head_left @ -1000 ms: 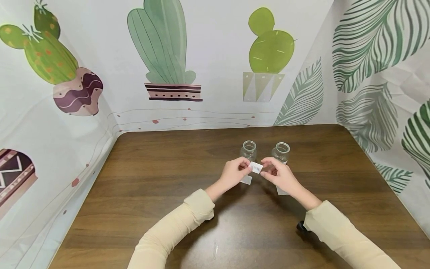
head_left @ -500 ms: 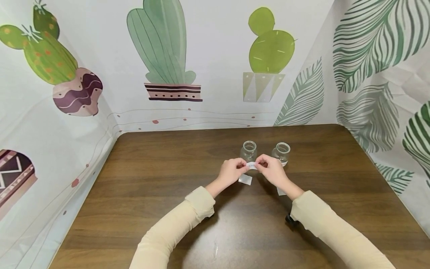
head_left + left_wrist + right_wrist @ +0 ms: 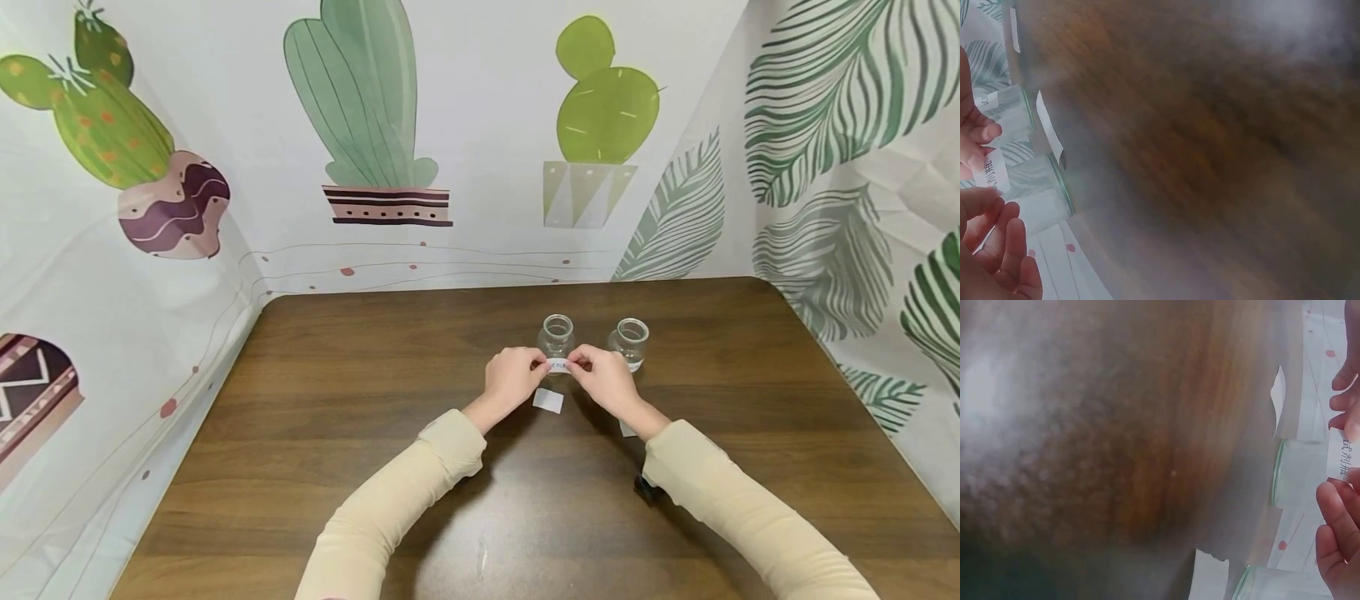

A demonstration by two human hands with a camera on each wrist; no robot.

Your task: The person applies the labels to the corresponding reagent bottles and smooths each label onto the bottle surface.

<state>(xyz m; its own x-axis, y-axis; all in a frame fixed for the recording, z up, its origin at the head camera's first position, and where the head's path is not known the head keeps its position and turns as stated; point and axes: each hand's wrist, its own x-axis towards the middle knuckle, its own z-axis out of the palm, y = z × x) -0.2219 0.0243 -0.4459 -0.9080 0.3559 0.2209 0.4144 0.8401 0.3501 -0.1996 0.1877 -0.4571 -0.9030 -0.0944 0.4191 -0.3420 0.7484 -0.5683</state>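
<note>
A small white label (image 3: 558,365) with handwriting is stretched between my hands, against the front of the left glass jar (image 3: 557,332). My left hand (image 3: 513,375) pinches the label's left end between thumb and fingertips. The other end is pinched by my right hand (image 3: 606,379). In the right wrist view the handwritten label (image 3: 1337,455) overlaps the jar's side (image 3: 1300,472). To the right stands a second open glass jar (image 3: 630,335), partly behind my right hand; the left wrist view shows a label (image 3: 986,100) on it.
On the table (image 3: 360,392), a piece of white paper (image 3: 548,401) lies just in front of the left jar. Another white piece (image 3: 627,427) is partly covered by my right wrist. A patterned backdrop (image 3: 480,125) rises behind the table's far edge.
My right hand has moved in from the right and taken hold of the label's free end. Both hands have since brought the label, now level, down against the left jar's front.
</note>
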